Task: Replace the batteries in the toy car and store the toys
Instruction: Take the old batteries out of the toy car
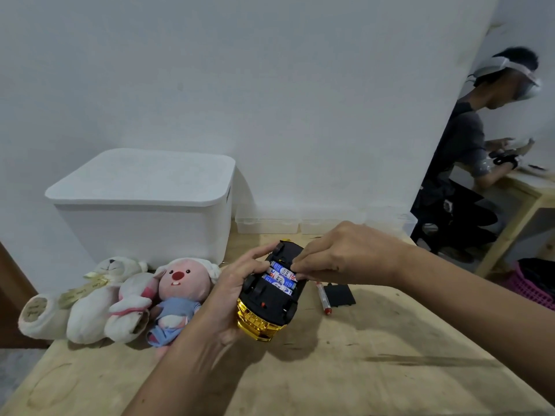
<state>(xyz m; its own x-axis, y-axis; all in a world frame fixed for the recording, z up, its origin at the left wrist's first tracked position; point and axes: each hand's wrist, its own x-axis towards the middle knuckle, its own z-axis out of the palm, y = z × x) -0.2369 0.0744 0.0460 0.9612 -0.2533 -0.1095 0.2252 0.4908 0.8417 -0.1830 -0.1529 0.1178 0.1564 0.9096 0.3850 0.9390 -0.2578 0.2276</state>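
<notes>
Left hand [237,283] wrapped around upturned gold-and-black plastic toy car [270,298], above mid-table. Right hand [336,256] fingers curled, fingertips pressing blue-and-white batteries [280,276] in the open bay. Black rectangular battery cover [341,295] and red-tipped screwdriver [323,297] just right of car. Plush toys [120,295] at left edge; lidded white plastic box [144,199] at back.

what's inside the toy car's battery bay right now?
The upturned gold toy car has its bay open, with three blue-and-white batteries visible side by side. The right hand's fingertips cover their right ends; the contacts cannot be seen.
</notes>
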